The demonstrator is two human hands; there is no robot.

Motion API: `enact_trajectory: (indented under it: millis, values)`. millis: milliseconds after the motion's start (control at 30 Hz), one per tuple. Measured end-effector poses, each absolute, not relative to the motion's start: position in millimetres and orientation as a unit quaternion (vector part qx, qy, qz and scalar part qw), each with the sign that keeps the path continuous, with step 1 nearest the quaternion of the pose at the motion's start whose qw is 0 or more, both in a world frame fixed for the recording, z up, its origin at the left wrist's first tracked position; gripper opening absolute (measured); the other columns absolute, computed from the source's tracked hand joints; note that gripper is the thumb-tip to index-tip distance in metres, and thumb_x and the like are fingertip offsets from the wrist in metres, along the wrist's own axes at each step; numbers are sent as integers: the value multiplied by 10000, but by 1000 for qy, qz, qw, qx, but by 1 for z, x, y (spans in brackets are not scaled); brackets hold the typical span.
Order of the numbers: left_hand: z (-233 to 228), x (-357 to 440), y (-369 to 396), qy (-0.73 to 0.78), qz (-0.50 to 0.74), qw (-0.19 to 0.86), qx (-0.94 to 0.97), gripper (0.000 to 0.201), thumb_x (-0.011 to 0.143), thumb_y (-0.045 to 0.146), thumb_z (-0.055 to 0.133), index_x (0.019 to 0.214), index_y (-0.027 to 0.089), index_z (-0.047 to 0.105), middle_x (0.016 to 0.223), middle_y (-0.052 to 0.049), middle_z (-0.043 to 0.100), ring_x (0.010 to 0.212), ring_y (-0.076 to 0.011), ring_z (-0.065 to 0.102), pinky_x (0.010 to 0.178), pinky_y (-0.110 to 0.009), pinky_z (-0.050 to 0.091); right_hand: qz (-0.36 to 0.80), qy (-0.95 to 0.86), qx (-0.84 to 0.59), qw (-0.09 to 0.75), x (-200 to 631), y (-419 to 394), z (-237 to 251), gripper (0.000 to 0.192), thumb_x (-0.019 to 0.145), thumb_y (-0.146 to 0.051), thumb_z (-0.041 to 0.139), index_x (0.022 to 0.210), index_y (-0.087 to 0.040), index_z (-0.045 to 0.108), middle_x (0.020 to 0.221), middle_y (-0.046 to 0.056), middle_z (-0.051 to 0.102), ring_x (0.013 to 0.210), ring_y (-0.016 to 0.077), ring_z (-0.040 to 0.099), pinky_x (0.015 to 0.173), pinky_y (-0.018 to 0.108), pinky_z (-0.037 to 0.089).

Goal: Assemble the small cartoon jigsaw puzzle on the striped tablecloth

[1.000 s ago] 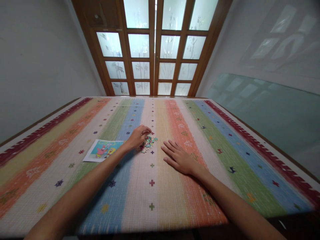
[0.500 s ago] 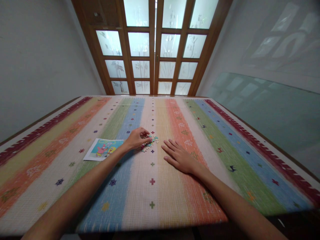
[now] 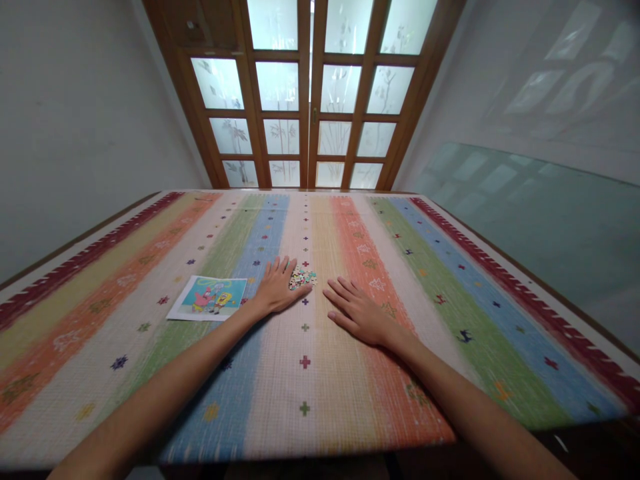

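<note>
Fingers (image 3: 278,268) of the left hand (image 3: 278,288) are lying spread and flat on the worktop (image 3: 450,320), gripping nothing; thumb side is touching the near-left edge of the puzzle pieces (image 3: 302,277). Right hand (image 3: 357,311) is also resting palm-down, fingers spread, empty, just right of the pile and not touching it. Pieces are sitting in one small loose heap between the two hands, on the pale stripe of the striped cloth. Reference picture (image 3: 209,297), a cartoon print, is lying flat to the left of the left hand, near but apart. Progress read: nothing is looking assembled yet, no joined sections visible, though pieces are too small to tell for sure. Sorting, flipping and all joining look like they are still outstanding. Glass-panelled wooden doors (image 3: 310,93) are standing beyond the far edge.
</note>
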State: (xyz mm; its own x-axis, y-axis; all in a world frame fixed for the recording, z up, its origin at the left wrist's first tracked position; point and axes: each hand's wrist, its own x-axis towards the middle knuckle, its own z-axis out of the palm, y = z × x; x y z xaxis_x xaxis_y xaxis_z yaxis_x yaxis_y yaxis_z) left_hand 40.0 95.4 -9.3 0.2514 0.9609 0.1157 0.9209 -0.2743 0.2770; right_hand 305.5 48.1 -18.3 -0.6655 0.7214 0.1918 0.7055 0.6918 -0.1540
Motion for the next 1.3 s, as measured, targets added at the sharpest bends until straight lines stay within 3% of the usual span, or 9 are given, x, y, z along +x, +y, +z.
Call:
enact_trajectory:
  millis: [367, 533, 900, 1300]
  values:
    - [-11, 56, 108, 503, 160, 109, 842, 667, 993, 567, 501, 1498, 132, 482, 1622, -217, 355, 1533, -372, 260, 1235, -561, 202, 58, -909, -382, 157, 307, 48, -17, 515, 1054, -456, 433, 1519, -244, 497, 1615, 106, 413, 1530, 325, 306, 1228, 620, 275]
    - [-5, 57, 96, 461, 151, 119, 866, 582, 1021, 516, 475, 1478, 158, 522, 1619, -187, 379, 1527, -326, 298, 1241, -501, 224, 106, -894, -383, 209, 309, 49, -12, 498, 1074, -428, 370, 1468, -182, 550, 1548, 149, 504, 1466, 285, 433, 1221, 557, 339]
    - [-7, 59, 55, 376, 137, 134, 907, 597, 1022, 550, 483, 1513, 211, 476, 1648, -137, 329, 1539, -297, 275, 1254, -498, 224, 144, -874, -397, 241, 310, 49, -14, 511, 1047, -371, 407, 1520, -184, 457, 1524, 165, 529, 1435, 281, 478, 1198, 560, 375]
    - [-8, 78, 1, 360, 142, 141, 911, 615, 1035, 527, 449, 1548, 189, 412, 1651, -151, 312, 1549, -312, 235, 1259, -533, 226, 165, -857, -398, 284, 310, 45, -12, 515, 1001, -266, 388, 1498, -186, 497, 1491, 151, 567, 1400, 272, 517, 1168, 534, 421]
